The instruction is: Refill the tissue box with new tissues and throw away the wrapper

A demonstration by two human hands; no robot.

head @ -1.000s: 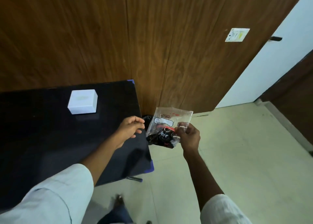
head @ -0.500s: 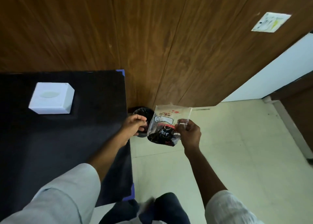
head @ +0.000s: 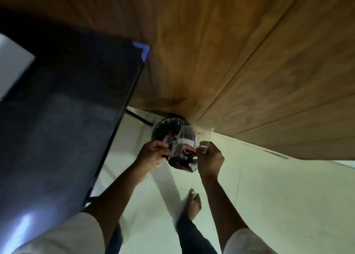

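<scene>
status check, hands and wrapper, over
Left hand and right hand both pinching clear wrapper. Wrapper held above black bin. Nothing blocking the drop.

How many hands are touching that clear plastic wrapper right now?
2. The left hand pinches the wrapper at its left edge; the right hand grips its right side. Both hold it just above the black bin on the floor.

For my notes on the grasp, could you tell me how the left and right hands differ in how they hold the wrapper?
The left hand grips the wrapper at its left edge; the right hand pinches its right edge, fingers raised. The left hand sits nearer the table. Both hold it above the bin.
</scene>
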